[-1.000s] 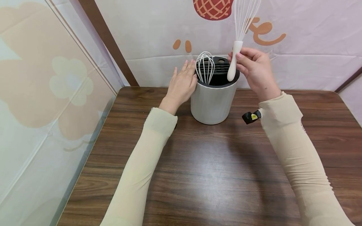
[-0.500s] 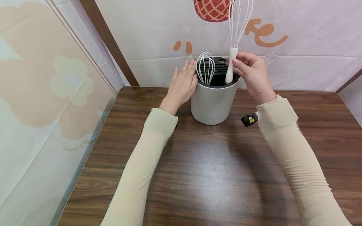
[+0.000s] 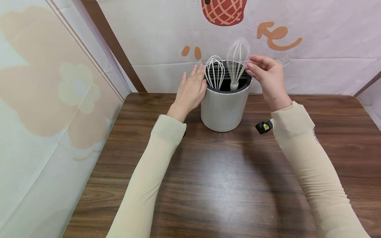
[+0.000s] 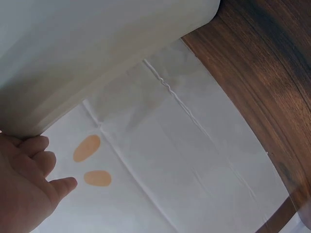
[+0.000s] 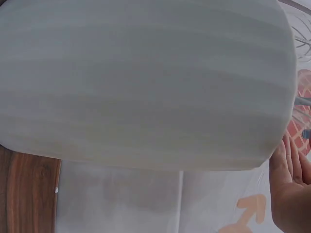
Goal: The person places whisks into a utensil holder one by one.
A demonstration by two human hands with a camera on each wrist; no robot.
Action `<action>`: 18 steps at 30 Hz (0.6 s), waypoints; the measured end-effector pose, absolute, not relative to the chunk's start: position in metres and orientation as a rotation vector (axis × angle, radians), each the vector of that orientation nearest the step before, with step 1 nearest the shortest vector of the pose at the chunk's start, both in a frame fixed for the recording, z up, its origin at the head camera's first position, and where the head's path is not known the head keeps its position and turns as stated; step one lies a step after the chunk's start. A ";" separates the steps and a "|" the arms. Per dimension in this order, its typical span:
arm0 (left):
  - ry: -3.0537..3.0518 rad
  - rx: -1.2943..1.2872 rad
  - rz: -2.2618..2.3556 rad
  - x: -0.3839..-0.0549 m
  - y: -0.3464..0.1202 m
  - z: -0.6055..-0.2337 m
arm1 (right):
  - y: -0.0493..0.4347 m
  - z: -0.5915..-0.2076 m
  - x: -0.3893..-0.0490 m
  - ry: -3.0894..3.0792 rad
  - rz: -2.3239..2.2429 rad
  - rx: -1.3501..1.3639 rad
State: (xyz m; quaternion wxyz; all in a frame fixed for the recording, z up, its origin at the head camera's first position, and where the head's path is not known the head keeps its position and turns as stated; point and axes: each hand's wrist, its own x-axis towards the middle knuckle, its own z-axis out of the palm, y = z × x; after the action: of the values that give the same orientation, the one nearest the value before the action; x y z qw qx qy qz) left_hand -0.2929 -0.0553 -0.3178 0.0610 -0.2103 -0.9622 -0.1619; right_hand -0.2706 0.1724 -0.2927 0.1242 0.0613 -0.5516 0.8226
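A white ribbed utensil holder [image 3: 225, 110] with a black slotted insert stands at the back of the table. My left hand [image 3: 191, 87] rests on its left side near the rim, fingers extended. In the left wrist view, the fingers [image 4: 43, 162] lie beside the holder's wall. One white whisk [image 3: 215, 72] stands in the holder at the left, wires up. A second white whisk [image 3: 237, 64], blurred, is upright inside at the right, most of its handle hidden below the rim. My right hand [image 3: 269, 77] is beside its wires, thumb and fingers loosely bent, no longer around the handle.
The brown wooden table [image 3: 220, 185] stretches toward me, its left edge beside a printed cloth wall [image 3: 38, 109]. Behind the holder hangs another pale printed cloth [image 3: 160, 39]. A black camera mount [image 3: 263, 127] sticks out from the right sleeve.
The whisk in my right hand first moved down and left over the holder. Now it is out of the grip and far lower, its handle inside. My left hand has stayed in place.
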 end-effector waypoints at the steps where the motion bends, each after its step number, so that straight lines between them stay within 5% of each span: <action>1: -2.912 -0.636 -0.486 -0.293 -0.056 -0.318 | 0.173 -0.292 -0.270 -1.605 2.402 0.176; 18: -2.914 -0.639 -0.479 -0.293 -0.059 -0.319 | 0.181 -0.298 -0.270 -1.549 2.502 0.163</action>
State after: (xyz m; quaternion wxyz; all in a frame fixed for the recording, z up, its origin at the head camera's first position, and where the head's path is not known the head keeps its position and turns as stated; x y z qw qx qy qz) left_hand -0.2928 -0.0594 -0.3190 0.0603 -0.2111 -0.9627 -0.1581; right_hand -0.2698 0.1809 -0.2979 0.0970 0.0551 -0.5229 0.8450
